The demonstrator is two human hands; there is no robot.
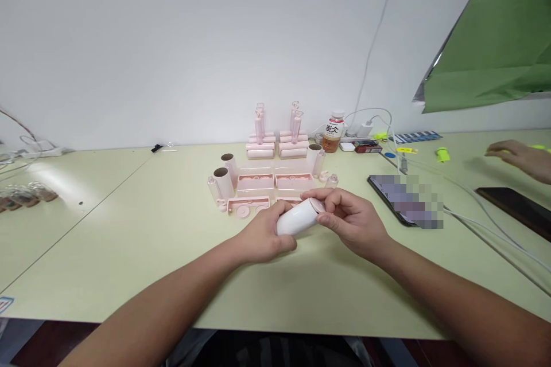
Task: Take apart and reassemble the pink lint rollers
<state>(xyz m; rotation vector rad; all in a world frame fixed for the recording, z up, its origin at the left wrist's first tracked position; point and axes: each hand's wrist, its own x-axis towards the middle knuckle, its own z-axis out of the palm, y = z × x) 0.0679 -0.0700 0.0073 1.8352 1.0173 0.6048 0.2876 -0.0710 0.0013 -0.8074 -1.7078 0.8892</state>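
Both forearms bare, reaching forward from the lower corners and converging at centre. Left hand (262,236): palm down, fingers curled in a grasp, thumb underneath. Right hand (350,219): just beside the left, wrist bent inward, thumb and forefinger pinched together toward the left hand, other fingers loosely curled.

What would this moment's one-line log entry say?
left hand: grips white roll | right hand: on its pink end cap | behind: pink parts on table
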